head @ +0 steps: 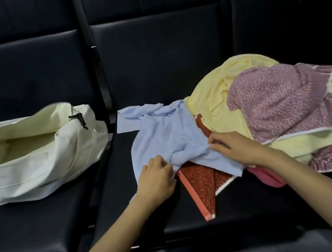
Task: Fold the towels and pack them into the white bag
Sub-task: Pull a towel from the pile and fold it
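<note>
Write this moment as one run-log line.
stage: folding not started | left hand: pinches blue towel | right hand: pinches blue towel | white bag: open, no towel seen

A single wide-angle camera, worn on the person's head, looks forward and down at close range over a row of black padded vinyl seats. Both forearms enter from the bottom edge. The left hand and right hand meet on a crumpled pale blue terry towel at mid-frame. An open white canvas bag sits at frame left, a heap of coloured towels at right, and seat backs fill the top.
</note>
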Demonstrator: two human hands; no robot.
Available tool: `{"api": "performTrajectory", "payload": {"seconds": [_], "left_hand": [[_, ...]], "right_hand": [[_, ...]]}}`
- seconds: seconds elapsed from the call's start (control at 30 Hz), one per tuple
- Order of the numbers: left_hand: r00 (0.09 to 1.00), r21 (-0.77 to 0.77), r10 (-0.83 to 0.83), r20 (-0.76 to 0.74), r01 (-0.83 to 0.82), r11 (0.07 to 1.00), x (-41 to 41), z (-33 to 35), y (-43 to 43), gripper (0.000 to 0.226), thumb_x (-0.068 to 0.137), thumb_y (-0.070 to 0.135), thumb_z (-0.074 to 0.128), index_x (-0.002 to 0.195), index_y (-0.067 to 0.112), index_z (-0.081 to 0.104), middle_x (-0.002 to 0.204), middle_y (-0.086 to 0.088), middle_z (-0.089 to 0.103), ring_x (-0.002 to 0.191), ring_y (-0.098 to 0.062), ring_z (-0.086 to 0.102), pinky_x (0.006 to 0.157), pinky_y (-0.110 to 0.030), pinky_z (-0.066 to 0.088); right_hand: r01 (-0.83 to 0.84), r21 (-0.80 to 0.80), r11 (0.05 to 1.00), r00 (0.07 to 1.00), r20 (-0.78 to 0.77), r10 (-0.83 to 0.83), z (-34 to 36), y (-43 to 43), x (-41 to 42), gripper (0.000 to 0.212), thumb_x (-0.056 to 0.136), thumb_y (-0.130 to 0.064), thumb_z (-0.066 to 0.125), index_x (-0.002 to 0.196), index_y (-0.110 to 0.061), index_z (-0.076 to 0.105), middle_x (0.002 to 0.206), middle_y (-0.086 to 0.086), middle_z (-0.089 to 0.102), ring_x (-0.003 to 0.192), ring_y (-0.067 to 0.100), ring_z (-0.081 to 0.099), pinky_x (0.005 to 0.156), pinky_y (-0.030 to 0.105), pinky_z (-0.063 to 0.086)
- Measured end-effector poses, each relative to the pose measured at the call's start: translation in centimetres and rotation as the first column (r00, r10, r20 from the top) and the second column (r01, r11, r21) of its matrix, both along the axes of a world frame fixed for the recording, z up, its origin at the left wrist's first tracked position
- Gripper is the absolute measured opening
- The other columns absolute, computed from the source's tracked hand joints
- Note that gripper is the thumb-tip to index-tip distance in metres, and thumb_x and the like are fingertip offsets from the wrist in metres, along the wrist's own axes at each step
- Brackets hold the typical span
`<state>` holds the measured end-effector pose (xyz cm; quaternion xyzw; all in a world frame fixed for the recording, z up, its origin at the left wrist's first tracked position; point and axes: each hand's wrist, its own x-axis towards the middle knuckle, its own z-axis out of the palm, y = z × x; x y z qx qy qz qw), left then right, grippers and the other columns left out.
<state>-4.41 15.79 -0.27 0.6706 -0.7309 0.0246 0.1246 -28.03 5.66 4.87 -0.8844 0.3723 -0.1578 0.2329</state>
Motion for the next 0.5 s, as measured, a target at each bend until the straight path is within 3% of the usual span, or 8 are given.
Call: {"api": "performTrajectory", "payload": {"seconds": [0.13,0.2,0.3,0.43,0.5], "left_hand": [[0.984,-0.044,0.098,0.151,-0.093,0.995,0.1,0.1,1.8,0.029,0.042,0.017,0.090,0.059,0.017,0.066,0.067,-0.002,0.050,0.053,-0.021,0.052,0.051,-0.026,0.027],[0.984,-0.058,0.107,0.140,-0.100,0.993,-0.4,0.9,2.5,0.026,0.049,0.010,0.087,0.063,0.013,0.065,0.073,-0.004,0.053,0.059,-0.023,0.053,0.052,-0.027,0.029],[0.972,-0.073,0.184,-0.144,-0.196,0.978,-1.1,1.9,3.1,0.006,0.087,0.011,0.061,0.088,0.005,0.061,0.098,-0.008,0.055,0.085,-0.030,0.055,0.063,-0.036,0.039],[0.800,0.039,0.272,-0.536,-0.298,0.954,-0.7,3.4,3.9,0.015,0.094,0.023,0.054,0.093,0.009,0.050,0.091,-0.008,0.062,0.084,-0.031,0.059,0.072,-0.043,0.048],[0.733,0.095,0.277,-0.621,-0.281,0.955,-0.2,3.5,4.3,0.012,0.096,0.023,0.053,0.096,0.012,0.048,0.091,-0.011,0.063,0.087,-0.032,0.060,0.074,-0.042,0.049]], "right_hand": [[0.091,-0.001,0.996,0.991,-0.099,-0.091,-0.1,1.4,-1.8,0.014,0.099,-0.024,0.051,0.099,-0.014,0.060,0.094,0.003,0.063,0.090,0.021,0.059,0.079,0.035,0.044],[0.123,-0.076,0.989,0.969,-0.204,-0.136,-0.9,1.9,-2.2,0.018,0.100,-0.024,0.047,0.108,-0.014,0.059,0.108,0.005,0.060,0.103,0.024,0.055,0.085,0.038,0.044],[0.126,-0.202,0.971,0.953,-0.248,-0.175,-2.4,3.3,-2.3,0.030,0.095,-0.010,0.048,0.125,-0.013,0.053,0.121,0.007,0.051,0.114,0.029,0.046,0.090,0.038,0.040],[-0.002,-0.419,0.908,0.987,-0.146,-0.065,-3.4,4.9,-1.6,0.013,0.076,0.000,0.065,0.087,-0.006,0.061,0.086,0.011,0.057,0.081,0.035,0.057,0.065,0.039,0.046],[-0.034,-0.411,0.911,0.976,-0.209,-0.058,-3.3,5.4,-1.2,0.007,0.089,-0.014,0.059,0.092,-0.010,0.064,0.090,0.007,0.061,0.089,0.032,0.057,0.072,0.037,0.043]]}}
